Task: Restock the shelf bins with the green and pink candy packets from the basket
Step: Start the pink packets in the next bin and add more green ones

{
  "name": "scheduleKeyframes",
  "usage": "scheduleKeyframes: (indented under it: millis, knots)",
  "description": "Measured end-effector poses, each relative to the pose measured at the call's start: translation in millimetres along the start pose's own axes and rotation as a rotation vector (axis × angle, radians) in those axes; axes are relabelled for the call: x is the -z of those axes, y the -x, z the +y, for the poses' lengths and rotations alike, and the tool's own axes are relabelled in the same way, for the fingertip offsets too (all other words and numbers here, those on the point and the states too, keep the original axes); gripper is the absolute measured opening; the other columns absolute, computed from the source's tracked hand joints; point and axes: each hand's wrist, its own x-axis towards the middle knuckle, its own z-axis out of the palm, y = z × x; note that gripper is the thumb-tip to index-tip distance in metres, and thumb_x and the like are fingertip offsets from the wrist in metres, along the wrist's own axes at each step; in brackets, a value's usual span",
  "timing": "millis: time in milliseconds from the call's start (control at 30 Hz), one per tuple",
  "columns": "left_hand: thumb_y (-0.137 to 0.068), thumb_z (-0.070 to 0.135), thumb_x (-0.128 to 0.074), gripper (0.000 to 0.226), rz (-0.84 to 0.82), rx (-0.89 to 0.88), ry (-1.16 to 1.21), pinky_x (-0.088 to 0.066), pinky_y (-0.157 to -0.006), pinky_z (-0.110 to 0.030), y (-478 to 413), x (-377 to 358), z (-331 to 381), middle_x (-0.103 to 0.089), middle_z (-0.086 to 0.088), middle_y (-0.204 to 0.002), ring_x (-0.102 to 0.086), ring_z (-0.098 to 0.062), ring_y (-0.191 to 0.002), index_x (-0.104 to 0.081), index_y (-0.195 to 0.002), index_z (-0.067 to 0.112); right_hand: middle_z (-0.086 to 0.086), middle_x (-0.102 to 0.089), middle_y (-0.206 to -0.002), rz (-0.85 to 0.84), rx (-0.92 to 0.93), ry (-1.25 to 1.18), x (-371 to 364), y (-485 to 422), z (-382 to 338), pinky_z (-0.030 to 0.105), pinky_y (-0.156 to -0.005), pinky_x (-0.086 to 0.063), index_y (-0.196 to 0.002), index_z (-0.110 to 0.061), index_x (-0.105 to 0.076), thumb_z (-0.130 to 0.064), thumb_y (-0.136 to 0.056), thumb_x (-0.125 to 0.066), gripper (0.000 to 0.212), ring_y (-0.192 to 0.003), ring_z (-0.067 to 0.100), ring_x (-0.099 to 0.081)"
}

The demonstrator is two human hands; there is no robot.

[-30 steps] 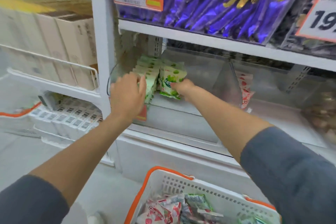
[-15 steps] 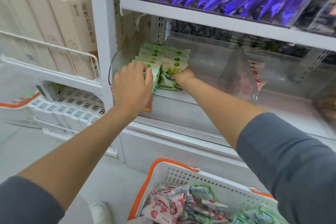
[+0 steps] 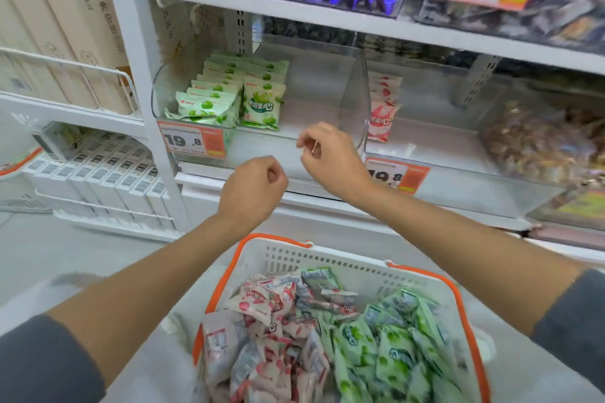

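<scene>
Basket [image 3: 327, 260] below bin [image 3: 311, 91], packets [image 3: 229, 98] stacked at bin's left, divider [image 3: 355, 98] right
</scene>
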Motion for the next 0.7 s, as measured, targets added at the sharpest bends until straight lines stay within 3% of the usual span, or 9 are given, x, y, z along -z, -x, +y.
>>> scheduleKeyframes:
  millis: [167,267,367,400,433,467,533,633,700]
  knots:
    - [-0.088,0.020,-0.051,0.023,-0.486,0.113,-0.154,-0.050,-0.071,-0.030,30,-55,-23,-0.062,0.006,-0.073,-0.059,-0.015,-0.072,-0.057,-0.066,0.023,0.002,-0.064,-0.098,-0.366,-0.248,0.058,-13,119,68,0.028,-0.073,-0.044,-0.099,-0.012,-0.066,-0.005,-0.088,-0.051,0.020,-0.076,0.013,-0.053]
    - [-0.090,0.023,-0.049,0.022,-0.622,0.116,-0.270,-0.054,-0.080,-0.035,38,-84,-34,-0.066,0.003,-0.087,-0.063,-0.018,-0.081,-0.067,-0.078,0.017,0.005,-0.067,-0.111,-0.667,-0.439,0.238,-24,171,124,0.032,-0.084,-0.049,-0.108,-0.013,-0.066,-0.005,-0.090,-0.047,0.028,-0.099,0.023,-0.061]
    - [-0.090,0.017,-0.047,0.027,-0.717,0.029,-0.315,-0.055,-0.068,-0.039,44,-103,-34,-0.070,-0.002,-0.086,-0.058,-0.023,-0.062,-0.064,-0.075,0.002,0.011,-0.061,-0.125,-0.943,-0.537,0.397,-33,201,160,0.033,-0.093,-0.046,-0.123,-0.011,-0.061,-0.006,-0.091,-0.050,0.034,-0.111,0.027,-0.059]
    - [-0.090,0.016,-0.047,0.027,-0.741,0.011,-0.323,-0.053,-0.066,-0.039,45,-105,-30,-0.048,0.017,-0.079,-0.054,-0.023,-0.057,-0.060,-0.070,0.004,0.012,-0.059,-0.128,-0.982,-0.543,0.419,-37,208,168,0.033,-0.094,-0.045,-0.128,-0.010,-0.057,-0.006,-0.092,-0.050,0.037,-0.113,0.028,-0.058]
    - [-0.088,0.016,-0.047,0.027,-0.764,-0.002,-0.314,-0.053,-0.065,-0.038,46,-109,-29,-0.052,-0.010,-0.116,-0.054,-0.023,-0.057,-0.056,-0.064,0.008,0.012,-0.058,-0.131,-1.010,-0.538,0.427,-41,216,174,0.034,-0.095,-0.045,-0.132,-0.011,-0.054,-0.004,-0.092,-0.049,0.040,-0.114,0.028,-0.057]
    - [-0.087,0.018,-0.046,0.027,-0.787,-0.012,-0.296,-0.054,-0.067,-0.039,47,-111,-27,-0.070,-0.003,-0.095,-0.059,-0.025,-0.061,-0.052,-0.061,0.012,0.012,-0.056,-0.132,-1.030,-0.545,0.410,-47,223,179,0.034,-0.095,-0.045,-0.133,-0.015,-0.052,-0.004,-0.093,-0.050,0.042,-0.115,0.028,-0.057]
    - [-0.089,0.021,-0.047,0.026,-0.810,-0.015,-0.276,-0.055,-0.075,-0.042,51,-115,-23,-0.070,-0.006,-0.093,-0.068,-0.027,-0.083,-0.057,-0.066,0.014,0.011,-0.057,-0.130,-1.075,-0.585,0.370,-59,239,184,0.035,-0.094,-0.047,-0.135,-0.019,-0.050,-0.007,-0.094,-0.051,0.043,-0.112,0.027,-0.057]
    - [-0.094,0.019,-0.050,0.022,-0.799,-0.012,-0.289,-0.055,-0.079,-0.039,53,-115,-17,-0.066,-0.011,-0.120,-0.065,-0.021,-0.106,-0.069,-0.086,0.010,0.007,-0.065,-0.113,-1.077,-0.496,0.467,-63,238,180,0.035,-0.087,-0.052,-0.125,-0.016,-0.059,-0.011,-0.094,-0.053,0.032,-0.099,0.023,-0.061]
    - [-0.093,0.018,-0.052,0.017,-0.818,-0.025,-0.250,-0.055,-0.080,-0.041,54,-114,-16,-0.064,-0.010,-0.122,-0.066,-0.024,-0.103,-0.067,-0.084,0.015,0.006,-0.066,-0.107,-0.926,-0.478,0.442,-46,217,167,0.030,-0.076,-0.048,-0.116,-0.015,-0.062,-0.011,-0.095,-0.050,0.025,-0.088,0.020,-0.059]
